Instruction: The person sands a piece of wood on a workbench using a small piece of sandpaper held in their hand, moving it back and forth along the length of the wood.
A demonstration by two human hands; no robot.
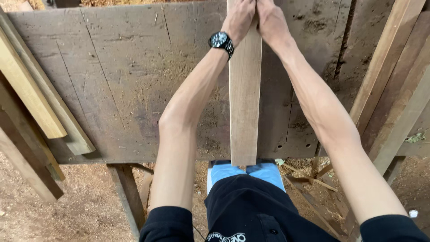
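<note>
Hands first: my left hand [239, 19] and right hand [270, 20] are both wrapped shut around the far end of a narrow pale plank [244, 94], top centre of the frame. It lies lengthwise down the middle of the dusty workbench [116, 76], its near end overhanging the bench edge at my waist. Sawdust under it could let it skid sideways toward the loose battens [31, 94] at left.

Both arms stretched forward; left hand [238, 18], right hand [270, 19] closed, side by side.
</note>
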